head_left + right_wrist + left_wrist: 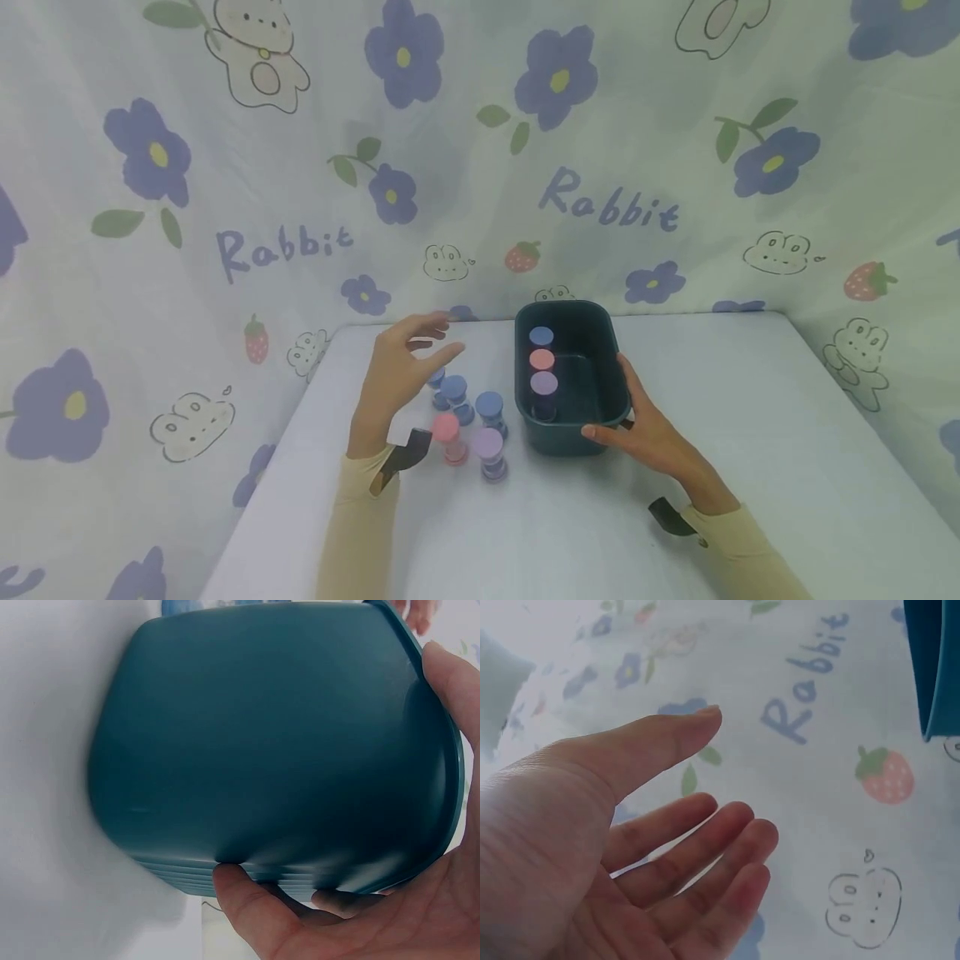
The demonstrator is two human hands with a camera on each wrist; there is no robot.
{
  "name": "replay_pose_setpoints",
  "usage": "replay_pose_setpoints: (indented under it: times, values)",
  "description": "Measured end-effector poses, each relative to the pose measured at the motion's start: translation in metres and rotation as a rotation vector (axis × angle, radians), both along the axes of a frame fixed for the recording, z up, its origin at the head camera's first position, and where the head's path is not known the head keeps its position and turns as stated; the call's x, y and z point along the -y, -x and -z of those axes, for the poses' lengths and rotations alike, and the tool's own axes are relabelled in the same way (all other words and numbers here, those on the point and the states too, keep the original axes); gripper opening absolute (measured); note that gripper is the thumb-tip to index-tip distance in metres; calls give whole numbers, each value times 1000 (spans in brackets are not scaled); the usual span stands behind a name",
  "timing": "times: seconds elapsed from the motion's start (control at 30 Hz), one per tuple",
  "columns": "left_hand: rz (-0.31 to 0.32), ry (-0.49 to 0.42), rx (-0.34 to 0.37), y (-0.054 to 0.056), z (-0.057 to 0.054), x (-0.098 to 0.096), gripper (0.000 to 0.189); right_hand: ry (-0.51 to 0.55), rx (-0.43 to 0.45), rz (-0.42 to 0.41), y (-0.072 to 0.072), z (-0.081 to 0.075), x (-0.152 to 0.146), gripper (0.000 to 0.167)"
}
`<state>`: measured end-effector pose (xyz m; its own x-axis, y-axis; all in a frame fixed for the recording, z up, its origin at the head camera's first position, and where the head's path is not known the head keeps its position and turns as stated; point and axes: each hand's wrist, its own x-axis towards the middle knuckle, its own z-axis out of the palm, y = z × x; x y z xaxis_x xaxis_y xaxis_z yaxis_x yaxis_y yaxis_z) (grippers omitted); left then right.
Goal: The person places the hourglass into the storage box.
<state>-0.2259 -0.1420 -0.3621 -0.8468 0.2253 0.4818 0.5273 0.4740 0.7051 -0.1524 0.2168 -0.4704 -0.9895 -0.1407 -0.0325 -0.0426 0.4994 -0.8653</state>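
My right hand (652,429) grips the near right corner of a dark teal plastic bin (570,442), thumb on the rim and fingers along the side wall. In the right wrist view the fingers press against the ribbed side of the bin (262,742). Inside, a blue sand timer (542,337), a pink one (542,360) and a purple one (544,383) stand in a row along the left wall. My left hand (397,367) hovers, empty, with thumb and fingers apart, over blue sand timers (453,388) left of the bin. The left wrist view shows its bare palm (630,870).
Closer to me on the white table (540,533) stand another blue sand timer (490,407), a pink sand timer (446,428) and a purple sand timer (489,444). A flower-and-rabbit patterned curtain (450,167) hangs behind the table.
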Motion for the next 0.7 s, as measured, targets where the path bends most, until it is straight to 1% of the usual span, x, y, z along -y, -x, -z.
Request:
replay_pose_setpoints:
  times: [0.17,0.33,0.5,0.6,0.7]
  values:
    - [-45,-94,23,-5,12,14,43,1,-11,-3,0,-1,-1,124]
    - [-94,-137,42,-7,21,26,40,-2,-4,-4,0,0,1,124]
    - [-117,-180,29,-8,25,33,37,-11,-2,-7,0,2,1,125]
    - [-116,-208,13,-5,26,35,35,-16,-16,-6,1,1,0,124]
    - [-116,-224,11,-1,28,39,35,-14,-16,3,1,-1,0,125]
